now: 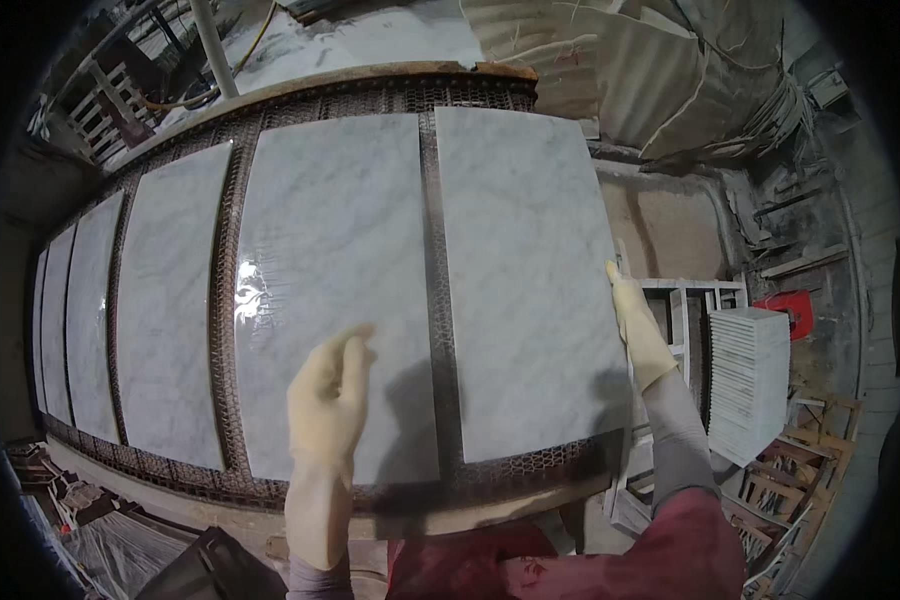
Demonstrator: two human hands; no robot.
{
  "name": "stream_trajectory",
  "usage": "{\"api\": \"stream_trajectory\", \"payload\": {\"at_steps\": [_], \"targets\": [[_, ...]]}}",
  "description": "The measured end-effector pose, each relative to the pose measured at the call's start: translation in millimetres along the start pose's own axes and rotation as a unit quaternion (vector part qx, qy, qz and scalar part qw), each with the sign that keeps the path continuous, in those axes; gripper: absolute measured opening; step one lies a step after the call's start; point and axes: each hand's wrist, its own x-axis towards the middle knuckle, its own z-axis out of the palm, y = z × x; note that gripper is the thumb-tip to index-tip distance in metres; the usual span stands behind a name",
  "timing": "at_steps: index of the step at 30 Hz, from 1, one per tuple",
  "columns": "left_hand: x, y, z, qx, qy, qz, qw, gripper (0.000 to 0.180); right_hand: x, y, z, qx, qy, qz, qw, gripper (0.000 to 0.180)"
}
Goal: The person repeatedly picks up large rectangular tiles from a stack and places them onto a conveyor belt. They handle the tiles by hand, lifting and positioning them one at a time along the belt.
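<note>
Stack of white tiles (748, 380) standing right of table (490, 495); right hand (638, 330) gripping slab (525, 280) edge, left hand (328, 400) hovering, fingers together; fingertips blurring.

white grey-veined marble slabs (530, 290); rusty brown honeycomb mesh belt (432, 250); cream gloves (327, 400); red box (788, 310).

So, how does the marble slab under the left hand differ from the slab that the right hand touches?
The slab under the left hand, the middle slab, shows a bright glare patch; the right slab shows none. The left hand hovers over the middle slab's lower part, blurred; the right hand rests on the right slab's outer edge. Both are white, grey-veined marble lying flat on the mesh conveyor.
</note>
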Motion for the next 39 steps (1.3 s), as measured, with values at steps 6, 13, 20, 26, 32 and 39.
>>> {"api": "stream_trajectory", "payload": {"at_steps": [6, 13, 20, 26, 32, 39], "targets": [[-58, -59, -45, 0.016, 0.034, -0.07, 0.997, 0.025, -19, -28, -7, -0.309, 0.071, -0.068, 0.946, 0.074], [-134, -103, -71, 0.052, 0.081, -0.083, 0.992, 0.025, -60, -68, 37, -0.362, 0.199, -0.36, 0.836, 0.051], [-193, -135, -111, 0.105, 0.171, 0.005, 0.98, 0.023, -159, -119, 145, -0.267, 0.062, -0.546, 0.792, 0.047], [-256, -181, -175, 0.202, 0.227, 0.051, 0.951, 0.02, -301, -127, 241, -0.115, -0.108, -0.644, 0.748, 0.041], [-356, -258, -238, 0.207, 0.323, -0.153, 0.911, 0.028, -506, -97, 342, -0.062, -0.356, -0.683, 0.635, 0.037], [-502, -471, -192, -0.08, 0.476, -0.467, 0.741, 0.036, -700, -49, 486, -0.133, -0.499, -0.836, 0.188, 0.032]]}}
